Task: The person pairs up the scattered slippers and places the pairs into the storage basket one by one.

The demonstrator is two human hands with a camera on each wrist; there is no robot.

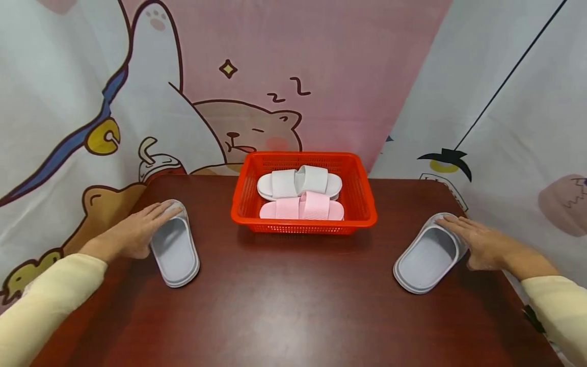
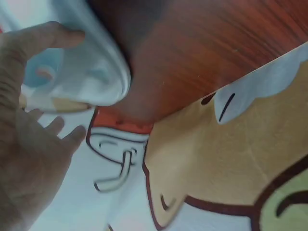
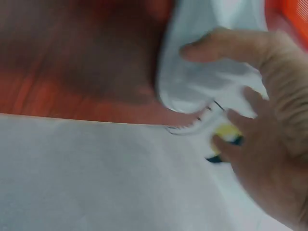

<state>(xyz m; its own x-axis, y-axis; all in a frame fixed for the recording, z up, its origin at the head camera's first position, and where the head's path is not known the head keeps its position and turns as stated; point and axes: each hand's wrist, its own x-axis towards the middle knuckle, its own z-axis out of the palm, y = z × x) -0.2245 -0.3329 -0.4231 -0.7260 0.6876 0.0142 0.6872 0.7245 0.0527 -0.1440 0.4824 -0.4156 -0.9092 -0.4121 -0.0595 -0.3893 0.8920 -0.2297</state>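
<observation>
A grey slipper (image 1: 176,257) lies at the left of the dark red table, angled with its far end up the table. My left hand (image 1: 137,228) reaches over that far end, fingers straight and overlapping it in the head view. In the left wrist view the thumb (image 2: 67,37) passes over the pale slipper while the other fingers are spread apart from it. At the right lies a matching grey slipper (image 1: 424,262). My right hand (image 1: 488,243) extends over its far end with fingers outstretched. The right wrist view, blurred, has the thumb (image 3: 211,47) across that slipper.
At the table's back middle stands a red plastic basket (image 1: 302,228). Inside it are white slippers (image 1: 284,184) behind pink slippers (image 1: 286,209). A cartoon-printed cloth (image 1: 348,76) hangs behind and beside the brown table (image 1: 293,295).
</observation>
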